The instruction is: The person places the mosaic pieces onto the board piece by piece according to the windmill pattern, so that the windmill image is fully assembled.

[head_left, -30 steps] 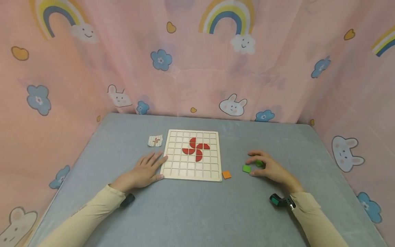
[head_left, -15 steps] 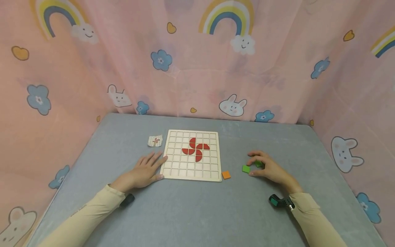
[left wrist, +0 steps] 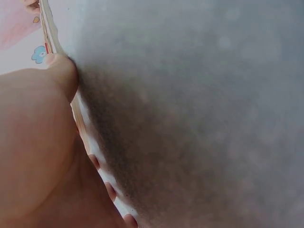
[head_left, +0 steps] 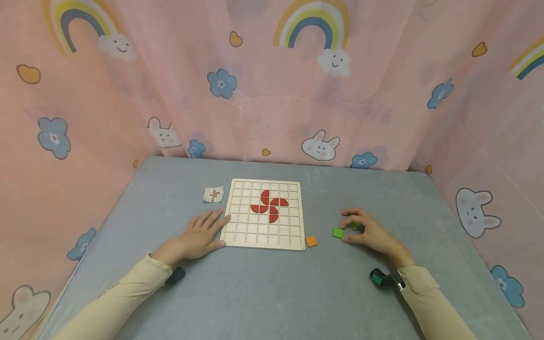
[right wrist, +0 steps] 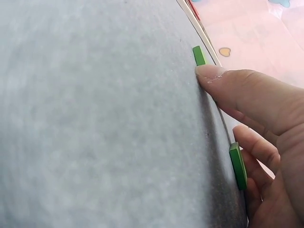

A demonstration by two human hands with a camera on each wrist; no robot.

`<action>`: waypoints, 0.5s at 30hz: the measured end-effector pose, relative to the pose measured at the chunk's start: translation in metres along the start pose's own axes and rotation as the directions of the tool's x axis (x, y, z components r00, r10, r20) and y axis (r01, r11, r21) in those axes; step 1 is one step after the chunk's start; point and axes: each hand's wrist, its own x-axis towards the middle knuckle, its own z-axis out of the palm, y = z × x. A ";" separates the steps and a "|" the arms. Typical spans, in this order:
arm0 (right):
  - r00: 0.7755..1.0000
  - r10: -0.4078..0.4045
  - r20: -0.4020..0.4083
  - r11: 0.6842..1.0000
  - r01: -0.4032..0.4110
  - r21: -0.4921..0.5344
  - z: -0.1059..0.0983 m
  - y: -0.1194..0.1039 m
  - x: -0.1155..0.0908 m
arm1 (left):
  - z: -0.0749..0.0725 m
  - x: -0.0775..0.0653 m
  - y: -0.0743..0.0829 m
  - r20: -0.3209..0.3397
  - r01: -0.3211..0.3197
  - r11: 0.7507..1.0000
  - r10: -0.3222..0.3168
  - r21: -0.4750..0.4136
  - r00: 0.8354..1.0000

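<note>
A cream grid board (head_left: 246, 238) lies mid-table, with several red quarter-round tiles (head_left: 274, 215) forming a pinwheel on it. Fingers spread, my left hand (head_left: 197, 237) rests flat at the board's left edge, thumb and index finger on its rim; in the left wrist view the thumb (left wrist: 64, 76) shows against the table. My right hand (head_left: 373, 231) rests to the right of the board, fingers loosely bent. Its thumb tip (right wrist: 209, 71) is right at one green square tile (head_left: 338, 233). A second green tile (head_left: 356, 226) lies under the curve of the fingers, partly hidden.
An orange square tile (head_left: 311, 241) lies by the board's lower right corner. Left of the board is a small paper card (head_left: 213, 194) with a printed grid and pinwheel. A pink patterned curtain (head_left: 255, 123) surrounds the grey table (head_left: 272, 293) at the back and sides.
</note>
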 end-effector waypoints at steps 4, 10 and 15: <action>1.000 -0.003 -0.002 1.000 0.003 0.000 0.000 0.000 0.000 | 0.002 0.001 -0.001 -0.008 0.000 1.000 0.000 0.001 1.000; 1.000 0.002 -0.012 1.000 -0.002 -0.009 0.001 -0.001 0.000 | -0.006 -0.001 0.008 0.015 0.010 1.000 -0.010 -0.021 1.000; 1.000 -0.007 -0.025 1.000 0.006 -0.018 0.003 -0.002 0.001 | -0.006 -0.001 0.006 0.019 0.014 1.000 -0.014 -0.014 1.000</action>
